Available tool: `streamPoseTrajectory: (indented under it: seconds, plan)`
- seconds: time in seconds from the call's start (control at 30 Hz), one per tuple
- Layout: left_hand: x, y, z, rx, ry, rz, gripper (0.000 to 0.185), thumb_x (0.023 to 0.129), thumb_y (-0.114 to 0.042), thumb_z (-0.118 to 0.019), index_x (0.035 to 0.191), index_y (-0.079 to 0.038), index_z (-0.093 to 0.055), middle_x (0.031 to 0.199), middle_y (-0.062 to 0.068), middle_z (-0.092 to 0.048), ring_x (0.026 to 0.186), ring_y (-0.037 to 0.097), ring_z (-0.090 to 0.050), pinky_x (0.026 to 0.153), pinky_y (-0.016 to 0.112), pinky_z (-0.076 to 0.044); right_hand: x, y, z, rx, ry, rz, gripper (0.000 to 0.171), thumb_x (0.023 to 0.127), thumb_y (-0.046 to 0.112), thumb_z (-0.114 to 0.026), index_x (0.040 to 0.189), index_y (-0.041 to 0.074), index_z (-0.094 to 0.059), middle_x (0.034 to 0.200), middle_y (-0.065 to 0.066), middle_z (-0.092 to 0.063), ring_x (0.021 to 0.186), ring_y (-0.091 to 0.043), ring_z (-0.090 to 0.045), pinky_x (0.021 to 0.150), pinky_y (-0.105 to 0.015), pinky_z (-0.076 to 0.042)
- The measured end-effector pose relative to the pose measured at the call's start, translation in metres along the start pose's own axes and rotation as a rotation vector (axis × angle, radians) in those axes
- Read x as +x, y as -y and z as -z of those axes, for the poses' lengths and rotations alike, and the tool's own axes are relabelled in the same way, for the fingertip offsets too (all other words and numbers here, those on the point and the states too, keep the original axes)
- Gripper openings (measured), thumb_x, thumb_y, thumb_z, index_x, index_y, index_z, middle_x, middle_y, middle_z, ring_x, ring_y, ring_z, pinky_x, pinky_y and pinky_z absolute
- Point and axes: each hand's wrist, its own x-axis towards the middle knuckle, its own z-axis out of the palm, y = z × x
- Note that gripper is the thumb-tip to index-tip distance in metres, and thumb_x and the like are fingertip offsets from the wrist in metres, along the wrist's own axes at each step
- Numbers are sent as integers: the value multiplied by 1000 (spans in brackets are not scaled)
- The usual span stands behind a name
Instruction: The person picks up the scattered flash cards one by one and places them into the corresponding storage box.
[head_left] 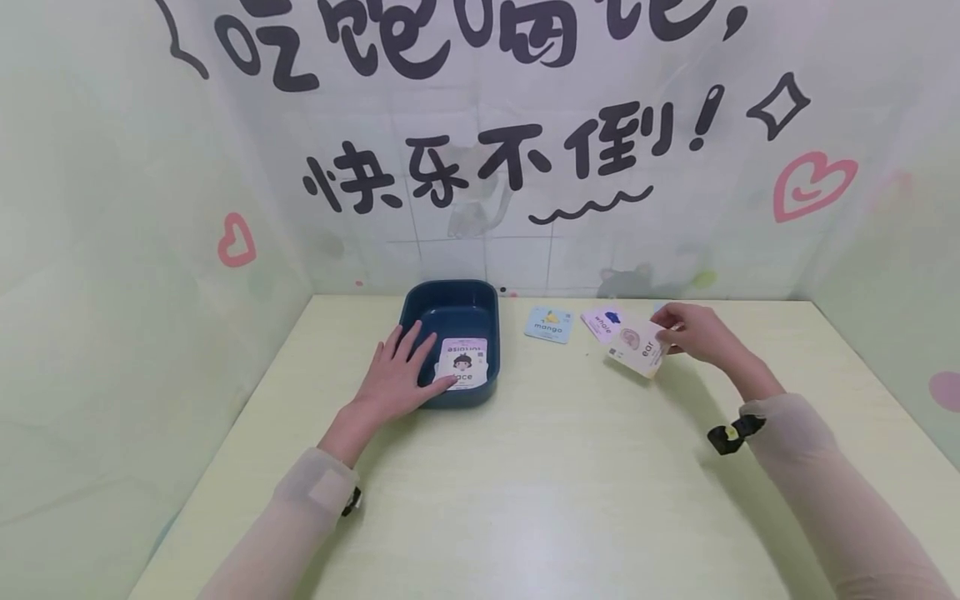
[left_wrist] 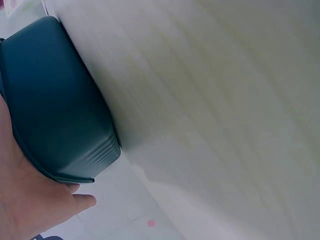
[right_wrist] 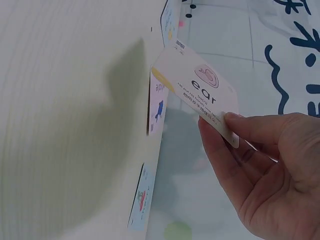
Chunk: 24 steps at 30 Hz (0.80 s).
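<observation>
My right hand [head_left: 693, 335] pinches a white flashcard [head_left: 640, 346] printed "ear" between thumb and fingers, held above the table. In the right wrist view, the ear card [right_wrist: 197, 85] hangs tilted, gripped by one corner. My left hand [head_left: 393, 379] rests with spread fingers over the near left side of a dark blue box [head_left: 495, 325]. Inside that box lie several cards [head_left: 463, 367], the top one reading "face" with a drawn head; the thumb overlaps its edge. The left wrist view shows the outer wall of the box [left_wrist: 55, 100] with the palm against its rim.
Flat on the table [head_left: 517, 483] lies a blue mango card [head_left: 548, 325], right of the box. A purple whale card [head_left: 600, 323] sits partly behind the ear card. Another blue card [right_wrist: 142, 197] lies near the table's back edge. A printed cloth [head_left: 480, 250] hangs behind.
</observation>
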Motion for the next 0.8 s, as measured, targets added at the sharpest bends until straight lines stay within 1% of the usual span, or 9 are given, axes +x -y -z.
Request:
streamPoseTrajectory:
  seconds: [0.2,0.47,0.6,0.8]
  plan:
    - [0,0,0,3,-1,-1,91,90,-67,-55,159,-14,-27,169,15,-12,155,44,-7,122,65,-12,11,25,-12,13,-1,36,24,95,-5,-56,117,-14,-57,111,-31,-61,95,-35,-68,77,-38,-63]
    - [0,0,0,7,2,-1,91,90,-67,-54,159,-14,-27,169,15,-11,155,44,-7,122,65,-13,26,50,-27,64,-4,66,22,95,-5,-55,116,-12,-58,110,-28,-61,94,-34,-70,81,-44,-62]
    - [0,0,0,7,3,-1,91,90,-67,-55,159,-14,-27,169,15,-12,155,44,-6,122,65,-13,34,62,-32,75,-11,84,22,96,-5,-56,116,-11,-59,109,-28,-62,95,-35,-70,80,-44,-62]
    - [0,0,0,11,-2,-4,91,90,-67,-55,159,-14,-27,168,15,-12,154,44,-8,122,65,-14,43,82,-41,62,-16,97,24,97,-1,-57,119,-8,-61,111,-26,-64,98,-36,-70,81,-42,-62]
